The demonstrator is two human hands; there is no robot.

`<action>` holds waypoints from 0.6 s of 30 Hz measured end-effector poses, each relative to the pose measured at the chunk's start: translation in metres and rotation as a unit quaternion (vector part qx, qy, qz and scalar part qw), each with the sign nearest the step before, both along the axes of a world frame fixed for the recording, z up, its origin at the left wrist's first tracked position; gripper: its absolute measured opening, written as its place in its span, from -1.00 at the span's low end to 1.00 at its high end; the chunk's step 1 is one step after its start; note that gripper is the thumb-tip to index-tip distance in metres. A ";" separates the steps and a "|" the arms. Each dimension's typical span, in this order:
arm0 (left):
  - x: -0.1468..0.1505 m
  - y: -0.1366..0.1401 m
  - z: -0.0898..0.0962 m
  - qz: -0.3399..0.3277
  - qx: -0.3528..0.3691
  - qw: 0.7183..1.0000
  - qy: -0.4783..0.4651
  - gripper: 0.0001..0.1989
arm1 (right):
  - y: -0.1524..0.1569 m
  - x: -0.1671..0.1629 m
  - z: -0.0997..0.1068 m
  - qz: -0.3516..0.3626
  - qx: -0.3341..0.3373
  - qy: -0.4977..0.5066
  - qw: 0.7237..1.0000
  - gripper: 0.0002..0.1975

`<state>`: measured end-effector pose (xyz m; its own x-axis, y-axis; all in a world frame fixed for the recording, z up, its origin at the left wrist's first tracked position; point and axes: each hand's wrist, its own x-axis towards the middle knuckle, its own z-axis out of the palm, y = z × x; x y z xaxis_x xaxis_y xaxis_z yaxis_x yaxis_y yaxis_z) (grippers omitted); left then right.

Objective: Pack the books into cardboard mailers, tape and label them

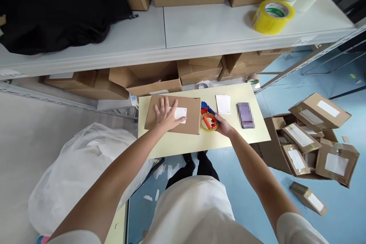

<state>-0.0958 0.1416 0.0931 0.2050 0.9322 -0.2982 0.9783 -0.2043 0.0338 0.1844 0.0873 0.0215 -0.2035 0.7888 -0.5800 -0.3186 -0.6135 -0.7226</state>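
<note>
A closed brown cardboard box (188,116) lies on the pale yellow table (228,137). My left hand (166,114) rests flat on top of it, fingers spread, partly over a white label (180,114). Just right of the box, my right hand (224,126) grips a tape dispenser (208,116) with blue, red and orange parts and a yellow-rimmed roll. The dispenser is close to the box's right side; I cannot tell whether they touch. Beyond my right hand lie a stack of white labels (223,104) and a blurred purple item (246,115).
Overhead, a grey shelf (194,26) holds a yellow tape roll (273,16), cartons and black cloth (57,11). Open boxes (148,76) stand behind the table. A large carton (271,148) of labelled parcels is on the floor at right. White plastic (82,175) bulges at left.
</note>
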 end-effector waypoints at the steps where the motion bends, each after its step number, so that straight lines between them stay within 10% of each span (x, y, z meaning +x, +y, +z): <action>1: 0.008 0.005 0.000 -0.047 0.007 0.999 -0.014 -0.03 | 0.011 0.004 0.001 0.019 -0.015 0.015 1.000 -0.60; 5: 0.040 0.031 -0.006 -0.124 0.027 0.990 -0.058 -0.06 | 0.044 0.012 -0.001 0.067 -0.047 -0.039 0.996 -0.61; 18: 0.052 0.039 -0.012 -0.067 0.015 0.995 -0.076 0.02 | 0.054 0.072 -0.010 0.251 0.053 -0.096 0.962 -0.45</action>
